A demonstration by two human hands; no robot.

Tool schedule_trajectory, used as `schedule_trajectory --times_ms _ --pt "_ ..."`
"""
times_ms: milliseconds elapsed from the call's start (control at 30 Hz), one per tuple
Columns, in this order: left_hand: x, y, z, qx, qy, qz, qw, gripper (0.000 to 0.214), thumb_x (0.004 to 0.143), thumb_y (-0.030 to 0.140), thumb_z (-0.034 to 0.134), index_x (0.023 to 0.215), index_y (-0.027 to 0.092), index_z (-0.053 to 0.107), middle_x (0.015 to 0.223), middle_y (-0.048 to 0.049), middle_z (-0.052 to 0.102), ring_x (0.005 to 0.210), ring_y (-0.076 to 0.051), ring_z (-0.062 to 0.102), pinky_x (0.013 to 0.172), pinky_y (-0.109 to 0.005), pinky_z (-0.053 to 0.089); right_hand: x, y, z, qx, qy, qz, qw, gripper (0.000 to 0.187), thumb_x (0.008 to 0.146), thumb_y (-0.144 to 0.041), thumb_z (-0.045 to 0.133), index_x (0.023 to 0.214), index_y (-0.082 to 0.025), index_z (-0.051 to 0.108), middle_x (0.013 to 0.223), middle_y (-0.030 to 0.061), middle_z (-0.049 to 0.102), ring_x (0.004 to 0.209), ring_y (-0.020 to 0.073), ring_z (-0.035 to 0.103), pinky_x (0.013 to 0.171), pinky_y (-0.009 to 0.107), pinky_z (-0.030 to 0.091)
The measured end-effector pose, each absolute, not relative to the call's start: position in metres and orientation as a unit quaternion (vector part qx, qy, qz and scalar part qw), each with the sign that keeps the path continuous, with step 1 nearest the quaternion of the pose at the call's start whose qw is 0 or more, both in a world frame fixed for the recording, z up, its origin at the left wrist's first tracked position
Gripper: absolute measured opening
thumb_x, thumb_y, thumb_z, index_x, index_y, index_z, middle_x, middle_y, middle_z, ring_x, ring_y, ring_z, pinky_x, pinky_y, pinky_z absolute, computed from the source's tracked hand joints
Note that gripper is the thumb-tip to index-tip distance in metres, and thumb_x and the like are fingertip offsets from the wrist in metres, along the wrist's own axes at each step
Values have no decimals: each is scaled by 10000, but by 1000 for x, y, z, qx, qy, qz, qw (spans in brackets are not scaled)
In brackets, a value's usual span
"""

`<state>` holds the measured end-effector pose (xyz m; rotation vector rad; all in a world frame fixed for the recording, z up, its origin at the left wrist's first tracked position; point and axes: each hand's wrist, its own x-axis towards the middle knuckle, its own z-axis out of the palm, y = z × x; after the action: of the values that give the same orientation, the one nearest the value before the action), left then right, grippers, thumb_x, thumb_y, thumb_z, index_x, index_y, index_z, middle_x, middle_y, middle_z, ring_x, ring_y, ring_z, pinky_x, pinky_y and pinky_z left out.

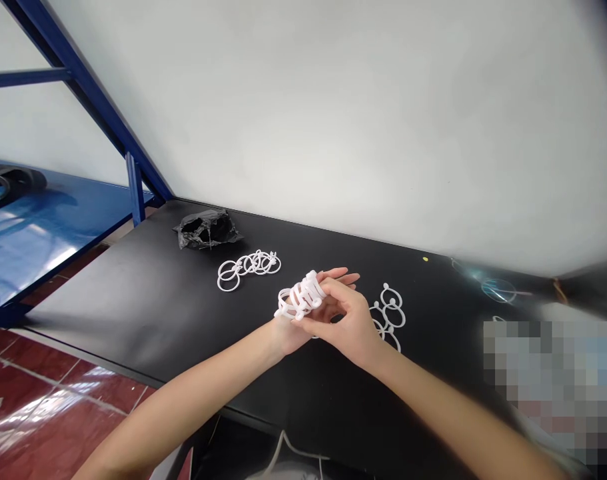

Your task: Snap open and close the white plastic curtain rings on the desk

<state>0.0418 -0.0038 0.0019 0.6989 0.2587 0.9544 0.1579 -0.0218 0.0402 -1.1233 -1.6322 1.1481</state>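
Note:
Several white rings point(303, 293), each with a small round knob, sit bunched together over my left hand point(299, 337). That hand is held out above the black table, fingers stretched away from me. Whether the rings loop fully around the hand or only lie across it, I cannot tell. My right hand point(350, 323) curves in from the right, its thumb and fingers closed on the nearest white rings. Beyond my hands, a loose cluster of white rings point(228, 273) lies to the left. Another group of white rings point(394, 315) lies to the right, partly hidden behind my right hand.
A crumpled black plastic bag point(210, 230) rests toward the back left of the black table point(158, 293). A white wall point(333, 120) rises behind. Blue metal framing point(98, 100) and a blue surface point(58, 207) stand at left. A clear plastic bag and a blurred patch are at right.

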Motion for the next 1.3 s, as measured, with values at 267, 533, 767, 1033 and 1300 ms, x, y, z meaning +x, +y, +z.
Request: schedule_trajectory --times_ms 267,533,767,1033,1300 --pt "39 -6 12 310 150 411 844 430 901 402 554 1292 225 572 1340 -92 605 1304 -286 509 1140 -488 339 151 -31 29 -449 -634 393 492 183 717 -272 801 776 -223 635 717 2 648 618 179 628 533 306 502" --pt "38 -7 10 315 134 403 849 416 893 426 549 1268 247 578 1311 -88 617 1256 -263 546 1097 -449 376 153 -29 30 -461 -609 460 453 186 694 -282 796 795 -235 647 698 9 712 644 225 698 636 361 562" --pt "38 -4 9 302 183 406 843 466 861 384 592 1304 247 554 1328 -98 605 1195 -275 585 1066 -470 402 162 -15 38 -424 -633 523 381 189 703 -241 761 830 -210 624 572 -58 583 520 139 591 525 269 483" --pt "38 -5 9 319 175 402 840 508 873 424 553 1342 232 518 1244 -101 647 1134 -269 617 1007 -445 444 159 -19 32 -421 -648 496 395 197 748 -227 741 871 -216 587 655 -39 616 592 155 627 574 277 500" --pt "33 10 7 435 318 421 730 455 844 348 544 1270 190 570 922 -79 705 654 -184 637 540 -295 497 177 -2 44 -399 -587 622 331 242 761 -342 769 913 -188 660 606 -53 575 472 86 520 480 227 457"
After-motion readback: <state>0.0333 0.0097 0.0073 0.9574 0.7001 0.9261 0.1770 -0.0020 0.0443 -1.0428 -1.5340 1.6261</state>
